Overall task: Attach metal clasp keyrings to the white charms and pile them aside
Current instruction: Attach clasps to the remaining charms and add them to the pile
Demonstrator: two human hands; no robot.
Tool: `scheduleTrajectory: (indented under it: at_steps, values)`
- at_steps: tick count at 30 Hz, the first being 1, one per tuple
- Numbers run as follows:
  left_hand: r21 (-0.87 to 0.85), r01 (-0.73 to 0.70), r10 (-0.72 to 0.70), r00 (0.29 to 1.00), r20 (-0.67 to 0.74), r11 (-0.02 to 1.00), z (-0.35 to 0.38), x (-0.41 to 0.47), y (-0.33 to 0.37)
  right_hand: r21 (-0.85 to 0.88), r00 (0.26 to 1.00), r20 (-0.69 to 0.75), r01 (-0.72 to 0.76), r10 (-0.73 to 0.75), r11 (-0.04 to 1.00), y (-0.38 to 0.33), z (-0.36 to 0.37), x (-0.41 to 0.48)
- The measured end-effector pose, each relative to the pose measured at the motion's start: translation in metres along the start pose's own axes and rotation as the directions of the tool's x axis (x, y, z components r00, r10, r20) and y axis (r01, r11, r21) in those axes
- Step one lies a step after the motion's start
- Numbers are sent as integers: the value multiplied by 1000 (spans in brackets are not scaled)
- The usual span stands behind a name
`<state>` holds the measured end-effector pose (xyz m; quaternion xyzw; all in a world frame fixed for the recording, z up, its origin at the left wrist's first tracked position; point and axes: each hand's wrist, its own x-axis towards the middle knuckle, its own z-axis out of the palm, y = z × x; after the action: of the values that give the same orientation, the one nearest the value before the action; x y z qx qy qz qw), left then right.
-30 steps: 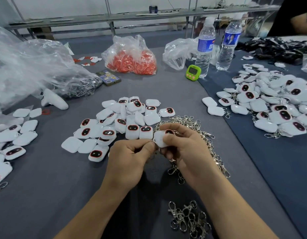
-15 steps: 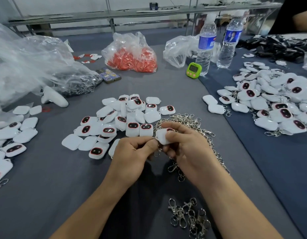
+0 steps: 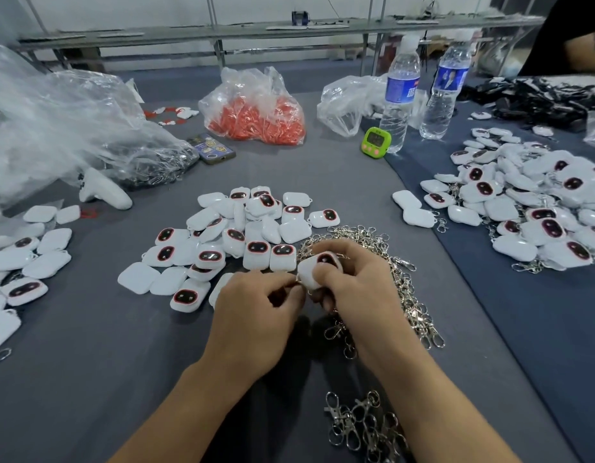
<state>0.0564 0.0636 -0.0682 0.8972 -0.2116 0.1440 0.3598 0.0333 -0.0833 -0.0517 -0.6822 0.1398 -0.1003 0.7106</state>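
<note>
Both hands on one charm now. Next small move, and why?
Likely work the ring through the corner loop of the charm: the right hand grips it, the left hand pinches the ring at that corner, and I can't see it seated yet.

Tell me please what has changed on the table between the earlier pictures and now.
Almost nothing moved. The right hand still grips the white charm, and the left hand still pinches at its left corner; the pair shifted only slightly. Nothing was taken hold of or let go. The loose charms, the clasp keyrings and the finished pile stayed as they were.
</note>
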Motion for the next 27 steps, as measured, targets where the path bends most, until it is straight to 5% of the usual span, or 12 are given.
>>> scheduleTrajectory:
  at_steps: [3, 7, 10, 12, 14, 16, 19, 21, 22, 24, 27]
  values:
    - [-190, 109, -112, 994, -9, 976, -1, 1, 2, 146, 989, 123, -96, 78, 985, 0, -7, 3]
    - [48, 73, -65, 989, -136, 996, 2, -1, 4, -108, 978, 190, -65, 85, 992, -2, -20, 8]
    - [-41, 162, -166, 977, -136, 986, 2, 0, 2, -150, 983, 168, -55, 80, 987, -7, -31, 12]
    - [-38, 166, -170, 971, -170, 985, 0, 2, -2, 214, 998, 36, -65, 58, 975, -13, -44, 18]
    - [-4, 172, -169, 965, -202, 985, 0, 3, -5, 706, 995, -33, -44, 95, 707, -19, -60, 23]
    - [57, 186, -168, 958, -232, 981, 1, 3, -8, 813, 984, -71, -37, 162, 581, -18, -69, 26]
    - [222, 163, -133, 981, -142, 961, 3, 5, -13, 521, 973, -158, -63, 169, 851, -11, -54, 26]
    - [300, 109, -109, 994, -14, 948, 4, 7, -15, 82, 974, -223, -18, 36, 996, -6, -41, 23]
    - [319, 88, -107, 993, 41, 944, 4, 7, -16, -192, 974, -217, 25, -67, 981, -3, -36, 22]
    - [336, 56, -94, 991, 98, 940, 5, 8, -19, -618, 979, -58, 120, -198, 777, 2, -27, 16]
    - [318, 75, -104, 992, 75, 945, 4, 9, -21, -831, 963, 171, 254, -208, 495, 10, -17, 9]
